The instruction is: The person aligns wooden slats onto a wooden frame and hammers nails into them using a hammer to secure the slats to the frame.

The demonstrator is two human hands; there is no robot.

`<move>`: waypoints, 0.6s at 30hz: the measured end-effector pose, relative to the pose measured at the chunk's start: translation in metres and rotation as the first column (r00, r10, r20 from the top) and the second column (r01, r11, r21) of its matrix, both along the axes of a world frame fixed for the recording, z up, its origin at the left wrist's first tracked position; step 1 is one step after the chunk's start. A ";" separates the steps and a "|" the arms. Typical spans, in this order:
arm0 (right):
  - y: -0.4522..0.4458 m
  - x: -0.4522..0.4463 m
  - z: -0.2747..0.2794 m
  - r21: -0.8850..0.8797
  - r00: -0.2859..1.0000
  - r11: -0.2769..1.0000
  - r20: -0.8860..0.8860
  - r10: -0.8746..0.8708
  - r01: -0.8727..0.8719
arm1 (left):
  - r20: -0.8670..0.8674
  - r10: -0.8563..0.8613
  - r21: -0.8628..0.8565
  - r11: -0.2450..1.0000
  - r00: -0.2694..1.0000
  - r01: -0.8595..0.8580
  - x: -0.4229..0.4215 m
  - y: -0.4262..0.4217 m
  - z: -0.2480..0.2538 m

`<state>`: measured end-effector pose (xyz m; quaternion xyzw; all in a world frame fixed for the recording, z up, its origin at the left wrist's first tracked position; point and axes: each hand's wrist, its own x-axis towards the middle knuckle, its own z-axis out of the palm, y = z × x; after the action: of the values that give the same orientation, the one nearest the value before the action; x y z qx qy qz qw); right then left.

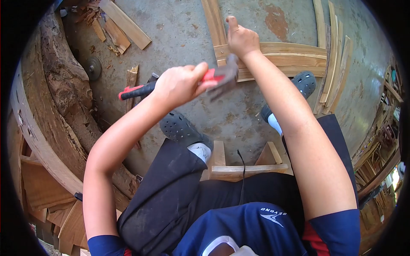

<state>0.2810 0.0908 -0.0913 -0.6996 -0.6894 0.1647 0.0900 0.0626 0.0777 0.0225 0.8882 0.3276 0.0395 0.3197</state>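
Observation:
My left hand (pixel 179 85) is closed around a hammer (pixel 139 90) with a red and black handle. The grey metal head, smeared by motion, points right and hangs over the near edge of some wooden boards (pixel 294 59). My right hand (pixel 243 40) rests at the left end of these boards, where a long plank (pixel 215 21) meets them and runs away from me. Its fingers are curled with the thumb sticking up; anything inside them is hidden.
Wooden strips (pixel 335 59) lie on the right, with offcuts (pixel 126 23) at the far left. A rough log (pixel 64 72) and a round metal disc (pixel 92 68) are on the left. My clogs (pixel 183 128) flank a low wooden stool (pixel 247 168).

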 end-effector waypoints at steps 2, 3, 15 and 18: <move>0.002 0.001 -0.003 0.025 1.000 1.000 -0.014 -0.007 0.007 | -0.120 0.054 -0.052 0.997 0.991 -0.060 0.003 0.002 -0.009; 0.003 0.001 -0.004 0.030 1.000 1.000 -0.015 0.000 0.001 | -0.085 0.041 -0.040 0.998 0.996 -0.044 0.004 0.005 -0.002; 0.001 0.001 -0.001 0.015 1.000 1.000 0.006 -0.024 0.024 | -0.095 0.001 -0.117 0.993 0.996 -0.012 0.005 0.010 0.010; 0.003 0.000 0.001 -0.055 0.999 0.998 0.032 -0.020 0.021 | -0.043 -0.003 -0.127 0.992 0.999 -0.002 0.005 0.005 0.021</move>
<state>0.2813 0.0941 -0.0903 -0.7113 -0.6787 0.1720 0.0615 0.0673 0.0828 0.0435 0.8668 0.3360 -0.0007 0.3685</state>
